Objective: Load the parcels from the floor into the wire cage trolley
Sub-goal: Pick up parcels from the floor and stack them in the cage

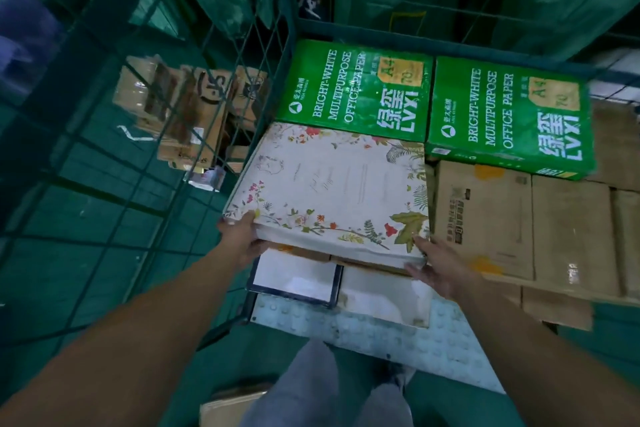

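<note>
The left hand [242, 236] grips the near left corner of a flat floral-printed parcel [332, 191], thumb on top of the printed face and the other fingers curled under the edge. The right hand [438, 267] holds the near right corner, its fingers laid along the parcel's front side and beneath it. Between the two hands the parcel lies inside the wire cage trolley [166, 135], resting on other parcels: just below the hands are a white parcel with a dark border [294, 276] and a plain white one [384, 295]. Beyond the hands, touching the floral parcel's far edge, sits a green box of office paper [356, 90], with a second green paper box [509, 114] beside it, further out past the right hand. To the right of the right hand lie brown cardboard cartons [519, 222]. Past the left hand, through the cage mesh, stands a stack of taped brown boxes [187, 111] on the green floor [104, 218].
</note>
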